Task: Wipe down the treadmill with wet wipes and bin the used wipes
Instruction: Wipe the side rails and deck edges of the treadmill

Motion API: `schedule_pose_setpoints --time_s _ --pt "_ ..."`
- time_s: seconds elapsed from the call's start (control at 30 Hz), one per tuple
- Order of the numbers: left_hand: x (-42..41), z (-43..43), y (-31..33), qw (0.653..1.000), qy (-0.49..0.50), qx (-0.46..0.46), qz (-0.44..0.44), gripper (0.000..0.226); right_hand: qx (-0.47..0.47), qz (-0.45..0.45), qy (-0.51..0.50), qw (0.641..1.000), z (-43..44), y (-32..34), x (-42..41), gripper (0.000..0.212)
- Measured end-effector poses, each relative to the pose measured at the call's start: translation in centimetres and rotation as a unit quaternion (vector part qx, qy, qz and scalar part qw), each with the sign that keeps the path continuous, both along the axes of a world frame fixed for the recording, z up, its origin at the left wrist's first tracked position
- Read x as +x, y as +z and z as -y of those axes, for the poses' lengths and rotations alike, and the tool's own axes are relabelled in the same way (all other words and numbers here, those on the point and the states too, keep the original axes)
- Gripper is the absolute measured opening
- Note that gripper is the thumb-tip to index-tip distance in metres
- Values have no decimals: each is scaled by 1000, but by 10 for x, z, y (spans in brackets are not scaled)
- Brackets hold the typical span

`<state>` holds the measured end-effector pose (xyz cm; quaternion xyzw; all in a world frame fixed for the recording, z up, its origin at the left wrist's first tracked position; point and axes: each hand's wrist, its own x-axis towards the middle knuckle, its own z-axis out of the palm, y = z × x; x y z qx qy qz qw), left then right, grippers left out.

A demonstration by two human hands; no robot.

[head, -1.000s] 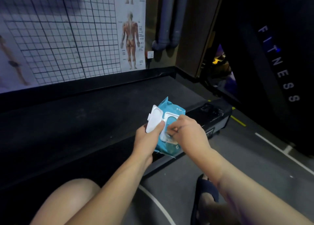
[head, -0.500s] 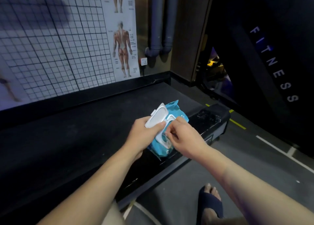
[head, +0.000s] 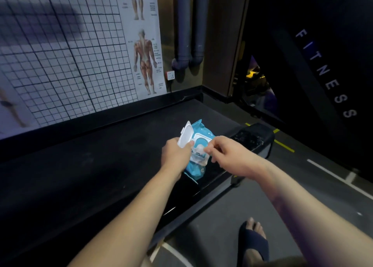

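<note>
Left hand (head: pixel 175 151) grips the blue wet-wipes pack (head: pixel 196 170), lid (head: pixel 185 135) flipped up; right hand (head: pixel 228 155) pinches a wipe (head: pixel 198 150) at the opening — wiping the treadmill (head: pixel 101 155) and binning apparently all to come.

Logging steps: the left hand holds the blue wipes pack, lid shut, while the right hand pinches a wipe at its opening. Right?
No. The head view shows the lid flipped open, not shut. Otherwise yes: the left hand holds the blue wipes pack and the right hand pinches a wipe at its opening.
</note>
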<state>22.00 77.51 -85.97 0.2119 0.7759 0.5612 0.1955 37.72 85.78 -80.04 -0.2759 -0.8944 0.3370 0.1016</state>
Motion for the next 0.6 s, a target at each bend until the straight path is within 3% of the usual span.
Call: schedule_pose_setpoints --time_s 0.07,0.13,0.23,0.37,0.5,0.6 --pt "3 -9 -4 999 9 -31 -35 23 -57 -27 -3 998 -5 6 7 21" --pt "-4 -16 -16 998 40 -41 -30 25 -133 -147 -10 980 -16 18 17 23" --pt "-22 -17 -42 993 102 -8 54 19 -208 -296 -66 930 -39 35 36 29" --pt "-29 -25 -68 961 105 88 240 21 -222 -248 -147 931 -44 17 27 35" --pt "-18 -46 -80 944 72 110 302 33 -292 -243 -180 907 -36 3 -6 41" --pt "-28 -48 -88 936 58 105 331 41 -367 -248 -223 868 -40 -4 -23 38"
